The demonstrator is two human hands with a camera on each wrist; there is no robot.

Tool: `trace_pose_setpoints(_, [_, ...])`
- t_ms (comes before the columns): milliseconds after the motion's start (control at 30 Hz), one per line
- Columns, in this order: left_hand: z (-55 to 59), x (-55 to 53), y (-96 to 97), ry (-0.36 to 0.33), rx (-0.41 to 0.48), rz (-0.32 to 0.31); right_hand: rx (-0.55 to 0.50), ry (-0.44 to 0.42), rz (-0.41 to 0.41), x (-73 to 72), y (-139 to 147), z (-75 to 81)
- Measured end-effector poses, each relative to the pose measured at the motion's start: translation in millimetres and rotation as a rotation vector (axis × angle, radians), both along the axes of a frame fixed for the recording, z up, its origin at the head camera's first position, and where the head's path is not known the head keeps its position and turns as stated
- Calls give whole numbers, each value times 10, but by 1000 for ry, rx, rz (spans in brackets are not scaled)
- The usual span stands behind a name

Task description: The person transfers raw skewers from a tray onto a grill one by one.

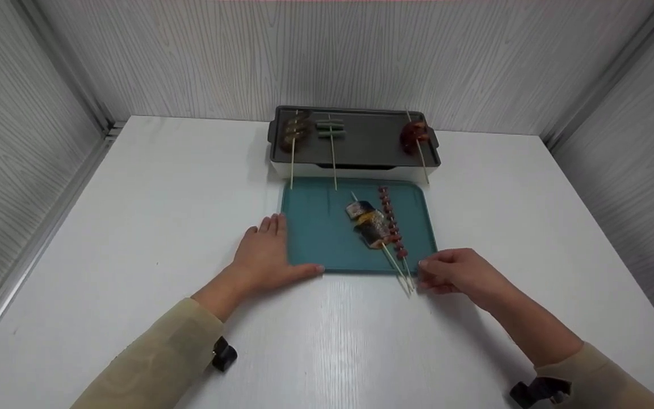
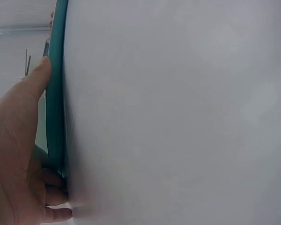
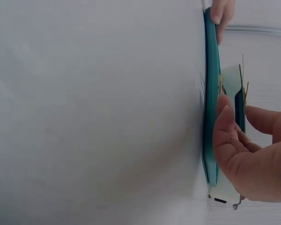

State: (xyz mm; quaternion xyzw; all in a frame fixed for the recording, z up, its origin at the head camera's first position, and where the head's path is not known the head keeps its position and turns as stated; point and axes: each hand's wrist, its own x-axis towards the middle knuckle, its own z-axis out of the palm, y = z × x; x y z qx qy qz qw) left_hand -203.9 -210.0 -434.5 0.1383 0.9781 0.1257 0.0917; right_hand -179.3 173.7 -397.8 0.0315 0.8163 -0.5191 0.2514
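Note:
A teal tray lies flat on the white table. My left hand rests at its front left corner, fingers stretched along the left edge and thumb on the front rim. On the tray's right half lie a skewer of fish-like chunks and a skewer of small red pieces, their sticks poking past the front rim. Close beside those stick ends, my right hand hovers by the front right corner, fingers loosely bent. In the right wrist view, a gap shows between its thumb and fingers.
Behind the tray stands a dark grill plate on a white base. It bears a brown skewer, a green one and a red one, sticks overhanging its front. Pale wood-grain panels border the table at back and sides.

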Motion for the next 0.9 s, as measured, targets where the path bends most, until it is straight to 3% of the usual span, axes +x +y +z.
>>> trace_pose_setpoints(467, [-23,8,-9,-7,19,-1,-67,-33,62,35,-81,-112])
trace_pose_setpoints(900, [-20,2,-10,-5,7,-2,-127,-65,39,47,-84,-183])
